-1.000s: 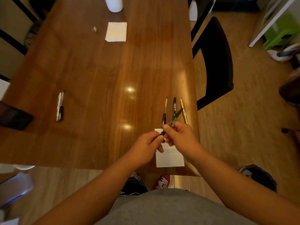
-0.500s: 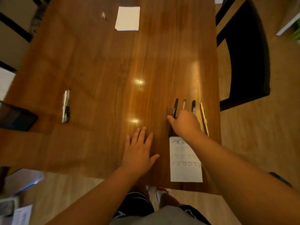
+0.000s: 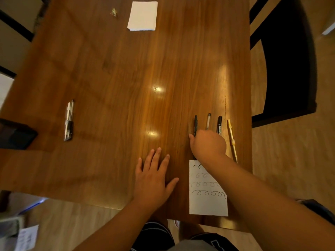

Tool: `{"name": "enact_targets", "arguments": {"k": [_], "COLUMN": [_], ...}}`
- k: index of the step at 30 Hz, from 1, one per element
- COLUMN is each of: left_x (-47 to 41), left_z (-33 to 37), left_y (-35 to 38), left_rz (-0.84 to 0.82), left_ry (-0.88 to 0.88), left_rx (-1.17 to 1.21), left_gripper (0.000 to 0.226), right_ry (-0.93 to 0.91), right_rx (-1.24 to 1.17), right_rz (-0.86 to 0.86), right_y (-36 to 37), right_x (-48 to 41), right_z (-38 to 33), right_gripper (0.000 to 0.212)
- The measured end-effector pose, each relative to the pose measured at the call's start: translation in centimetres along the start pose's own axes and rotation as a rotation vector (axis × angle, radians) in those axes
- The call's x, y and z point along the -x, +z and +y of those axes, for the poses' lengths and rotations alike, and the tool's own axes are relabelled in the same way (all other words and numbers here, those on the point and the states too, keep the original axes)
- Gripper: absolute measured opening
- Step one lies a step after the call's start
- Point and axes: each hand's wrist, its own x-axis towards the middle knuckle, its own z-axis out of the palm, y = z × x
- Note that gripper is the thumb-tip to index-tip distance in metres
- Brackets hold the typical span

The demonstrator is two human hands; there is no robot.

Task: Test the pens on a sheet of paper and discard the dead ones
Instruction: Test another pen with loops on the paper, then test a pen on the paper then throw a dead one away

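Far left: a dark device [image 3: 16, 134] lies flat at the edge of the table [image 3: 126, 78].
Set-aside pens: a pair of pens [image 3: 68, 120] lies side by side, touching, well apart from the rest. Whether these are the dead ones cannot be told.
Far side: a folded white paper [image 3: 143, 16] is seen, with nothing on it.
Left hand: the left hand [image 3: 153, 178] is laid flat on the bare wood, fingers straight and spread, nothing held.
Test sheet: the sheet of paper [image 3: 208, 201] lies at the near edge, just right of that hand, and is marked with four rows of loops. Its upper right part is covered by the right forearm.
Right hand: the right hand [image 3: 208, 145] is placed over the near ends of the pen row, knuckles up. The fingers are hidden beneath, so whether a pen is gripped cannot be told; the thumb seems to touch the black pen [image 3: 195, 124].
Pen row: the black pen, a clear pen [image 3: 208, 121], a black marker [image 3: 219, 124] and a yellow pen [image 3: 232, 140] lie parallel just beyond the sheet, near the table's right edge.
Risk: tested and untested pens could be mixed, since the row is tight and nothing marks which were tried. A neighbour could be nudged as one is lifted, and the yellow pen, nearest the edge, could be rolled off. The sheet is not pinned, so it could be dragged under a stroke.
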Motion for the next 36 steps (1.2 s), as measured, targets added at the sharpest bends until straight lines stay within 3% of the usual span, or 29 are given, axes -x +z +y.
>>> {"name": "enact_targets", "arguments": {"k": [7,12,14,18,25,30,36], "left_x": [0.1,0.0,0.0,0.5,3.9,5.3,4.4], "left_z": [0.2,0.0,-0.3,-2.7,-12.3,-22.3,-33.3], "left_y": [0.1,-0.9,-1.8,-4.1,-6.3,-6.8,-7.5], "left_rz": [0.032,-0.037,-0.056,-0.085,-0.126,-0.146,-0.096], "left_ry": [0.000,0.016,0.038,0.053,-0.063,-0.096,0.015], "left_rx": [0.013,0.039,0.082,0.233,0.443,0.412,0.265], "left_gripper": [0.073,0.070,0.063,0.036,0.029,0.027,0.027], "right_ry": [-0.047,-0.057,-0.094,-0.150,-0.183,-0.200,-0.117], "right_rx": [0.002,-0.045,-0.143,-0.479,-0.569,-0.486,-0.502], "right_rz": [-0.007,0.027,0.020,-0.193,-0.493,-0.451,-0.402], "right_y": [0.2,-1.4,-2.2,-2.7,0.0,1.1,1.0], "right_x": [0.1,0.8,1.9,5.7,10.8,10.4,9.0], "right_z": [0.3,0.3,0.4,-0.4,-6.3,-14.1,-24.3], "right_gripper": [0.045,0.042,0.038,0.025,0.022,0.028,0.026]}}
